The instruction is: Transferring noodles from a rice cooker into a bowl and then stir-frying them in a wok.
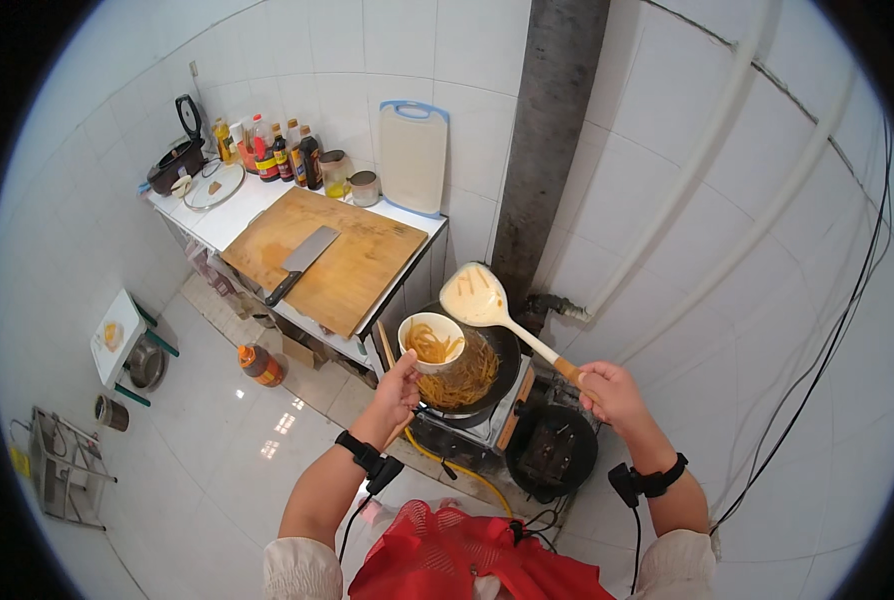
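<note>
My left hand [399,386] grips the rim of a white bowl [454,361] that holds some cooked shreds of food and is held over a dark wok [508,375]. More brownish-yellow shreds [465,379] lie in the wok, which sits on a gas stove [503,420]. In my right hand [610,390] is the wooden-ended handle of a cream-coloured wok spatula [474,294]. The spatula's broad head is raised over the wok's far edge, just right of the bowl, with a few shreds stuck to it.
A cleaver [312,251] lies on a wooden cutting board [372,240] on the counter at the upper left. Bottles [267,154] and jars stand behind it. A dark round pan [552,454] is right of the stove, near a yellow hose [484,480]. A large bottle [261,365] stands on the floor.
</note>
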`<state>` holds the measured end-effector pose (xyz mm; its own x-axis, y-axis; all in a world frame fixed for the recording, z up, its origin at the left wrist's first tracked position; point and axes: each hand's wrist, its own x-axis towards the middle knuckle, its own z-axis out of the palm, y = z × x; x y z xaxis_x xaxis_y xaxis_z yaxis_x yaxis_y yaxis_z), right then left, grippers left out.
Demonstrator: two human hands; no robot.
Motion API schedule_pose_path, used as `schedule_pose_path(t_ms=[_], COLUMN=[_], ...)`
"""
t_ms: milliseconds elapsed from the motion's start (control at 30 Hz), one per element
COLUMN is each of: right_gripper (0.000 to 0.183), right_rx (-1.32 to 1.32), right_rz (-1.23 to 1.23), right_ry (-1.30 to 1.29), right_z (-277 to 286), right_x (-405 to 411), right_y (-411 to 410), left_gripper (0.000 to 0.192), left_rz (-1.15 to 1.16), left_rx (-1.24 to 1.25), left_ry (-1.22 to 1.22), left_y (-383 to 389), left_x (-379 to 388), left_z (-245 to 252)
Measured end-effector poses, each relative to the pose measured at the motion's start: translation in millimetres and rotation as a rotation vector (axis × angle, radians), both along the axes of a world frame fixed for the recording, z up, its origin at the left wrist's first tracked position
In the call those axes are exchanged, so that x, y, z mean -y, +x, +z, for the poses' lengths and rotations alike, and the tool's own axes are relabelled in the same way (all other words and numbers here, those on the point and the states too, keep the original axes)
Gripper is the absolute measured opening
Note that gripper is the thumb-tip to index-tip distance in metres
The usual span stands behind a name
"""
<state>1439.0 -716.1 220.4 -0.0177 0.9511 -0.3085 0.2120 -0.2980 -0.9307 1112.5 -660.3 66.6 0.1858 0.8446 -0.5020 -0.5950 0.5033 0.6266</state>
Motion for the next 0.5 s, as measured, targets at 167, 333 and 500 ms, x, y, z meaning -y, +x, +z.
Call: schedule_pose_path(t_ms=[167, 333, 500], right_gripper=[0.020, 0.021, 0.025], right_rx=[-0.197, -0.265, -0.363], right_rz=[-0.133, -0.088, -0.008], right_ry=[-0.132, -0.282, -0.410], right_z=[-28.9, -58.2, -59.9], right_x=[4.5, 17.1, 25.6], right_y=[11.3, 22.1, 27.3], left_gripper=[0.034, 0.033, 0.033], left_rz=[0.014, 0.030, 0.039], left_rx=[-0.009, -0.009, -0.011], left_ry=[0.008, -0.009, 0.002], left_y=[-2.4, -3.4, -4.9], left_x=[0.3, -3.3, -6.2], left_z=[10.8, 11.0, 12.5])
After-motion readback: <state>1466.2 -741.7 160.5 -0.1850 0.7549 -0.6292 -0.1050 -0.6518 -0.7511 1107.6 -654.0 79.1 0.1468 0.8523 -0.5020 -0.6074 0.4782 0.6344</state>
